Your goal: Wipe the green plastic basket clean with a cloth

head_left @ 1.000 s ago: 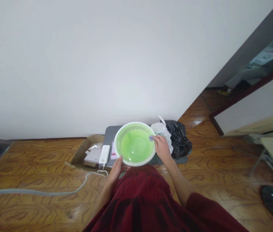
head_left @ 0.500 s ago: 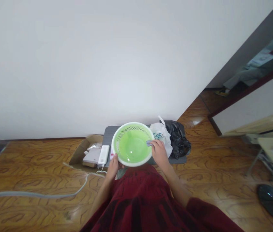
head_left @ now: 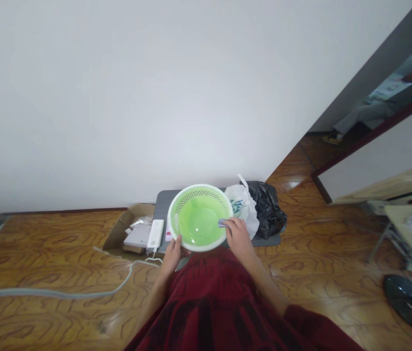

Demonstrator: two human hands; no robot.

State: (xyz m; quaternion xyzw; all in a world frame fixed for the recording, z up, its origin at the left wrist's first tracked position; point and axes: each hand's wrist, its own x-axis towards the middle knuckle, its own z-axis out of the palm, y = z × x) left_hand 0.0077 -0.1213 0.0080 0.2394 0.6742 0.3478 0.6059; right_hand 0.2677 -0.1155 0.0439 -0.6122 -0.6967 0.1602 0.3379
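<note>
My left hand [head_left: 173, 251]: thumb on the near-left part of the rim, the rest of the fingers partly hidden below it, gripping the basket.
My right hand [head_left: 238, 236]: fingertips drawn narrow, pinching a small lavender piece [head_left: 222, 223]; whether it is cloth or sponge I cannot tell.
Green basket [head_left: 198, 222]: over the middle of the surface [head_left: 164, 199], toward its near edge, open side up, with a white rim and a latticed band above the green inside; I cannot tell whether it rests there or I carry its weight.
Lavender piece: inside the rim on the right, before the basket's wall.
Left edge of the surface: a white device [head_left: 155, 233] near the front corner, a white cable [head_left: 82, 294] running off from it leftward; a pink-and-white packet [head_left: 169, 229] shows between device and basket.
Beyond that edge: an open cardboard box [head_left: 116, 237] with pale things in it.
Right edge of the surface: a black bag [head_left: 270, 209], with a white bag [head_left: 252, 222] between it and the basket.
My clothing [head_left: 209, 287]: dark red, just below the basket.
</note>
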